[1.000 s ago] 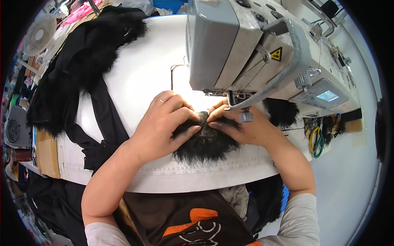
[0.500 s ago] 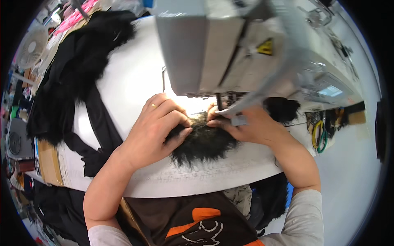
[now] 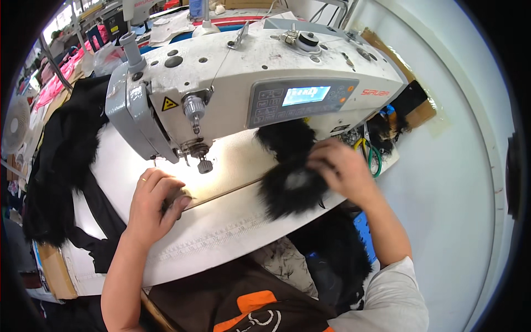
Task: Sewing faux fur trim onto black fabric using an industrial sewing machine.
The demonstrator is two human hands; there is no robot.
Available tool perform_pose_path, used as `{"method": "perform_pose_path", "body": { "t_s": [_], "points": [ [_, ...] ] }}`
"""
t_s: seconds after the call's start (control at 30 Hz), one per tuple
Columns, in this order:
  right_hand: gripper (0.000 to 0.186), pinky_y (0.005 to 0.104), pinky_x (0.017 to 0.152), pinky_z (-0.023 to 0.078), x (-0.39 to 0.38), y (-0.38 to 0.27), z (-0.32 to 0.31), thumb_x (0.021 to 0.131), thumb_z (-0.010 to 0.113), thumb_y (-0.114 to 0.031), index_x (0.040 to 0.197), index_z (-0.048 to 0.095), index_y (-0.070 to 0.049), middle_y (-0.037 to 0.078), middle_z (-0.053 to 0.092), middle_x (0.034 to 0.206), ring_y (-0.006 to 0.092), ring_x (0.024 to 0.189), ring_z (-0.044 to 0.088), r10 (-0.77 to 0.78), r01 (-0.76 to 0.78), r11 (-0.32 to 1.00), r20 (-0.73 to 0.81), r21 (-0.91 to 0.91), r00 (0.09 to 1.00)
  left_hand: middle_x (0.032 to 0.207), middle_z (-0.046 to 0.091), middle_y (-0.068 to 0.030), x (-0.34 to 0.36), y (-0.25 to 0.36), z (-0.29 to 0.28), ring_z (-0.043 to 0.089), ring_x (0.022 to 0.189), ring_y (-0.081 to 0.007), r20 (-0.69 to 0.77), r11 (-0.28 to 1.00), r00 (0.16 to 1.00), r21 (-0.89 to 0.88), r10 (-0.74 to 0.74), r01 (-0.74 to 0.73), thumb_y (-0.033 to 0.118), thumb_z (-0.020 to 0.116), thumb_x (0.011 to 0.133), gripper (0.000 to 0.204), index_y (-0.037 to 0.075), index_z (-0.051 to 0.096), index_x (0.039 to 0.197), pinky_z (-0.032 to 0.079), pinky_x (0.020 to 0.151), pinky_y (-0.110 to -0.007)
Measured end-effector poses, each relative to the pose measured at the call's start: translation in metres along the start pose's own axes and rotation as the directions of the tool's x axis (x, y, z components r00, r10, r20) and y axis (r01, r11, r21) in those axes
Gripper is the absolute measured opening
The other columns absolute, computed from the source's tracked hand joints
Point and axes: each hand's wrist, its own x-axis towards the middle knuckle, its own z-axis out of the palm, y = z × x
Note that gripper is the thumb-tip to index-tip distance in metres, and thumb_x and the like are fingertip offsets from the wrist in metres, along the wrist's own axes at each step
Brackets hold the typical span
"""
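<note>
My left hand (image 3: 155,202) rests on the white sewing table, left of the needle area, with its fingers bent and the thumb apart from them. No cloth shows in it. My right hand (image 3: 345,171) is blurred at the right edge of a black fur piece (image 3: 293,191), its fingers pinching that edge. A pale patch shows in the middle of this fur. Just behind it another black fur piece (image 3: 285,138) lies under the machine's arm. The sewing machine (image 3: 232,66) stands in front of me, its lamp lighting the table by the needle.
A black fur-trimmed garment (image 3: 66,149) covers the table's left side. Scissors with yellow and green handles (image 3: 373,157) lie at the right, beside fur scraps. Dark fur (image 3: 337,254) hangs below the table's front edge. A white fan (image 3: 15,124) is at the far left.
The fur piece has moved from under the needle area to the right with my right hand. My left hand has come off it. The view has shifted, showing more of the machine.
</note>
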Motion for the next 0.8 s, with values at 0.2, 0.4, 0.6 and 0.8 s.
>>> {"method": "perform_pose_path", "body": {
  "t_s": [0.2,0.4,0.6,0.8],
  "points": [
    [0.022,0.0408,0.079,0.06,0.0,0.006,0.007,0.085,0.082,-0.01,0.106,0.076,-0.01,0.007,0.072,0.111,0.0303,0.097,0.073,-0.046,-0.046,0.955,-0.303,-0.293,0.952,0.1,0.064,-0.0105,-0.001,0.006,0.007,0.059,0.097,-0.0344,-0.029,0.991,0.998,0.122,0.057,-0.053,0.009,0.081,0.085,0.023,0.003,0.068,0.103,0.05,0.087,-0.044],
    [0.02,0.0412,0.078,0.061,0.052,-0.009,0.07,0.087,0.082,-0.018,0.102,0.074,-0.006,0.008,0.071,0.106,0.0312,0.093,0.072,-0.073,-0.013,0.961,-0.299,-0.275,0.952,0.099,0.064,-0.0091,0.001,0.019,0.01,0.061,0.095,-0.0339,-0.042,0.96,0.991,0.255,0.128,-0.114,0.009,0.084,0.083,0.024,0.005,0.069,0.101,0.051,0.086,-0.044],
    [0.016,0.0438,0.078,0.058,0.056,-0.024,0.071,0.086,0.079,-0.007,0.099,0.07,-0.005,0.011,0.07,0.098,0.0325,0.091,0.069,-0.107,0.134,0.99,-0.368,0.047,0.924,0.102,0.067,-0.0116,0.001,0.053,0.027,0.065,0.094,-0.0326,-0.095,0.991,0.994,0.122,0.06,-0.048,0.004,0.085,0.08,0.029,0.004,0.072,0.106,0.052,0.081,-0.043],
    [0.014,0.0438,0.077,0.058,0.054,-0.026,0.079,0.089,0.076,-0.006,0.101,0.069,-0.004,0.012,0.07,0.095,0.0352,0.089,0.069,-0.102,0.142,0.983,-0.3,0.115,0.949,0.115,0.068,-0.0143,0.015,0.059,0.055,0.068,0.094,-0.0357,-0.061,0.996,0.997,-0.082,-0.036,0.031,0.007,0.083,0.085,0.044,0.004,0.068,0.126,0.055,0.078,-0.045]
  ]
}}
